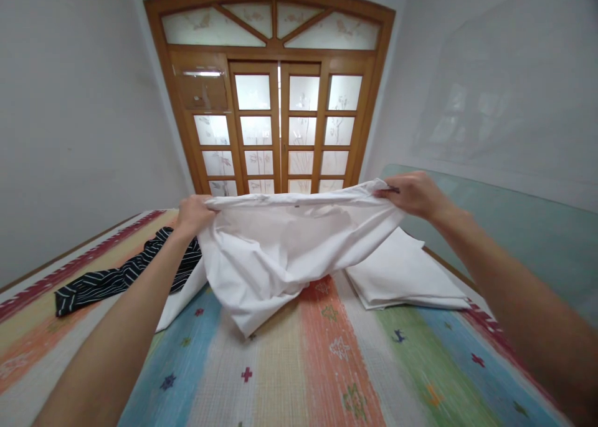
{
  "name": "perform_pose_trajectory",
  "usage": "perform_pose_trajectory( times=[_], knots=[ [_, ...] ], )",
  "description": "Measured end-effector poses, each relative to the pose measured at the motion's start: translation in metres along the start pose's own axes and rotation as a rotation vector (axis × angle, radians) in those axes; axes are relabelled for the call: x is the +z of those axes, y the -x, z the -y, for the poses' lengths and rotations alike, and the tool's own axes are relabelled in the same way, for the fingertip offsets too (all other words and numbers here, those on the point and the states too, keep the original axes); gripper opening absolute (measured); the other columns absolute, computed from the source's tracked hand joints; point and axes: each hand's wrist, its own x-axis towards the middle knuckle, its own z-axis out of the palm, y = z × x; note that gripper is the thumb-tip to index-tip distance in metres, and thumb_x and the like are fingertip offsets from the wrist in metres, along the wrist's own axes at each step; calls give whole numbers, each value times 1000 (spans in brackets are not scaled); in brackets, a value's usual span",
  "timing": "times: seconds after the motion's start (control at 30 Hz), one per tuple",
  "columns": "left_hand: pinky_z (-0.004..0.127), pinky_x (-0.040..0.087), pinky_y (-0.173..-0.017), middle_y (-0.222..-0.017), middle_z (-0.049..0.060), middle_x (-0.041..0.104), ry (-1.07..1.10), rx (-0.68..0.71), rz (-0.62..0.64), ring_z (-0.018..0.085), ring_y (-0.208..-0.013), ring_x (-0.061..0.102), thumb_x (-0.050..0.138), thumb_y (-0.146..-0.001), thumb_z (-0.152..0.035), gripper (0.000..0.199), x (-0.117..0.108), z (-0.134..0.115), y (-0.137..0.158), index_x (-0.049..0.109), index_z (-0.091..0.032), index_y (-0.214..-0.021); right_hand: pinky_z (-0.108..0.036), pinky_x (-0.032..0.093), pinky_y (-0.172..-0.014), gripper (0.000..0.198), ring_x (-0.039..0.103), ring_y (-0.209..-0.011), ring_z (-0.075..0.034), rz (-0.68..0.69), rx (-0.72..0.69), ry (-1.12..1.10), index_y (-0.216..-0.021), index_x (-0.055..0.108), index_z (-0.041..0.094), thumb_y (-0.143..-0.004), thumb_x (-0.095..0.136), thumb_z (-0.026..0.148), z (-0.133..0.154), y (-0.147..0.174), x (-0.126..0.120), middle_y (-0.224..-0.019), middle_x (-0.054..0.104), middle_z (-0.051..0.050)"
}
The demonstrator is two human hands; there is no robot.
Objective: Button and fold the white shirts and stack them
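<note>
A white garment (275, 252) is stretched sideways in the air above the bed, its kind not clear from here. My left hand (194, 214) is closed round one end of its upper edge. At the opposite end, slightly higher, the fingers of my right hand (411, 191) pinch the same edge, with a small dark bit showing at the fingertips. Between them the fabric sags in loose folds, its lowest corner hanging near the bed cover. By my left forearm lies a black-and-white striped garment (112, 283), partly hidden by that arm.
A folded white cloth (406, 274) lies on the right of the striped, patterned bed cover (280, 383). Some white fabric (184, 299) shows beside my left forearm. A pale green panel (523, 227) borders the bed's right side. Wooden glazed doors (280, 121) stand beyond.
</note>
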Motion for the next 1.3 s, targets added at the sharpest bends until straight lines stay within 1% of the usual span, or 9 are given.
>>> perform_pose_trajectory(
  times=[0.2, 0.37, 0.43, 0.57, 0.67, 0.77, 0.97, 1.17, 1.3],
  knots=[
    [29, 48, -73, -86, 4, 73, 161, -132, -160, 25, -87, 66, 62, -72, -29, 25, 5, 3, 3, 73, -18, -92, -34, 25, -60, 40, 53, -65, -19, -135, 225, 165, -61, 63, 17, -89, 56, 44, -18, -4, -7, -59, 58, -11],
    [33, 49, -79, -98, 11, 72, 11, 17, -92, 27, -91, 65, 58, -68, -21, 41, 38, -5, 10, 67, -17, -107, -39, 33, -72, 25, 52, -94, -31, -215, 307, 373, -100, 66, 8, -88, 56, 27, 40, 12, 16, -106, 61, -24],
    [32, 49, -79, -95, 10, 71, -33, 81, 49, 26, -91, 65, 57, -68, -21, 38, 53, -7, 15, 68, -17, -104, -41, 35, -79, 24, 51, -101, -32, -107, 233, 309, -106, 64, 10, -89, 49, 18, 76, 26, 38, -114, 59, -22],
    [30, 47, -81, -93, 8, 73, -57, 211, 328, 26, -95, 65, 53, -69, -18, 28, 79, -8, 29, 71, -19, -89, -39, 39, -85, 25, 52, -104, -30, 396, -96, 60, -99, 66, 14, -93, 46, 28, 138, 59, 94, -109, 63, -17],
    [30, 47, -83, -99, 9, 72, -67, 187, 338, 26, -100, 65, 54, -70, -20, 30, 86, -5, 43, 70, -19, -95, -38, 41, -86, 28, 54, -106, -30, 596, -45, -2, -104, 65, 15, -94, 44, 30, 164, 75, 128, -117, 62, -17],
    [30, 48, -85, -106, 10, 70, -61, 122, 383, 26, -101, 65, 62, -64, -22, 41, 83, 2, 56, 67, -18, -105, -42, 40, -92, 30, 52, -113, -32, 622, 18, 22, -116, 61, 16, -93, 44, 23, 173, 76, 149, -129, 57, -19],
    [28, 51, -75, -100, 5, 70, 123, 62, 717, 22, -86, 67, 62, -52, -16, 57, 70, 29, 71, 63, -20, -109, -35, 42, -88, 46, 55, -112, -29, 613, 146, -167, -127, 54, 13, -81, 59, 16, 156, 47, 174, -124, 60, -18],
    [30, 50, -75, -94, 3, 68, 296, -79, 503, 23, -83, 65, 62, -55, -26, 48, 78, 50, 69, 62, -18, -102, -27, 42, -70, 18, 61, -80, -20, 671, 230, -333, -83, 71, 13, -83, 59, 26, 135, 7, 184, -86, 70, -9],
    [30, 48, -72, -86, 3, 64, 313, -185, 337, 22, -80, 64, 68, -57, -37, 51, 88, 49, 61, 61, -16, -103, -30, 41, -74, 18, 59, -91, -25, 488, 197, -113, -75, 72, 14, -82, 58, 22, 135, -14, 185, -93, 68, -14]
  ],
)
